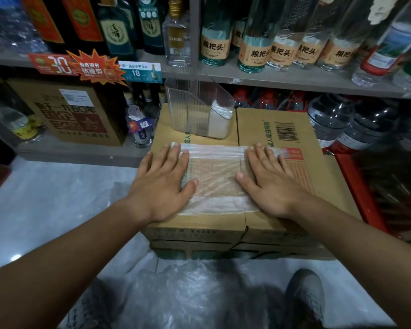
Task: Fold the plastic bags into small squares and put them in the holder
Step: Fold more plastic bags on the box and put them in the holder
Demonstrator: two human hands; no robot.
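Head view: a thin, clear plastic bag [215,172] lies flattened into a wide rectangle on top of a brown cardboard box [271,124]. It is see-through enough that the box's print shows through its middle. Whiter, doubled bands run along its far and near edges, and fine creases cross the film. The left hand [163,184] lies flat on the bag's left end and the right hand [271,184] on its right end. Both have straight, spread fingers pressing down and grip nothing.

The bag's near edge lies just short of the box's near edge, across the seam that divides the top. The heel of the left hand reaches the box's left edge. To the right of the right hand, bare cardboard runs on to the right edge. A narrow bare strip separates the bag's far edge from a clear, ribbed plastic holder [195,108]. The holder stands upright at the far edge of the box, left of the seam, with white folded squares [220,122] in its right part.

Behind the holder is a grey shelf [294,79] of bottles. A red crate [358,191] is just beside the box on the right. Loose clear bags [176,295] lie heaped on the floor below the box, beside a grey shoe [306,295].
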